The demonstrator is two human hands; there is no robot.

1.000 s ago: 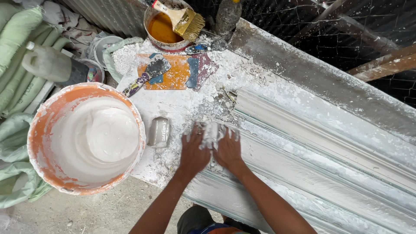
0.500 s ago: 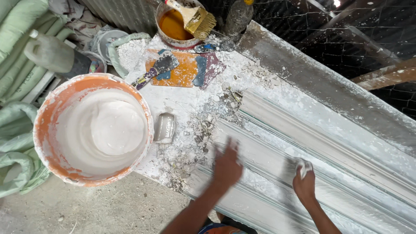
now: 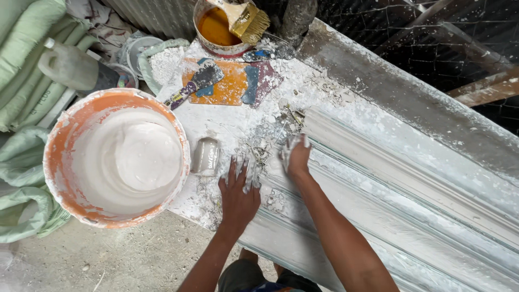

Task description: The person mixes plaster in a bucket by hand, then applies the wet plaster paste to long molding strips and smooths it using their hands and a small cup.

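At the far left lie green sacks (image 3: 21, 103) with a pale plastic jug (image 3: 67, 66) on them. Next comes an orange bucket (image 3: 116, 157) filled with smooth white plaster, standing at the corner of the work surface. Just right of it a small plaster-caked scraper (image 3: 206, 156) lies flat. Beyond, an orange and blue trowel board (image 3: 232, 84) carries a putty knife (image 3: 195, 85), and a tin of amber liquid (image 3: 216, 27) holds a brush (image 3: 246, 19).

The left hand (image 3: 238, 192) is spread flat, fingers splayed, palm down on loose plaster crumbs (image 3: 265, 143) at the near end of the white moulding (image 3: 389, 184); it grips nothing. The right hand (image 3: 295, 156), coated white, is loosely curled and pressed on the moulding's end; whether it holds plaster I cannot tell.

The moulding's long ribbed body runs from centre toward lower right, its end pointing up-left at the tools.
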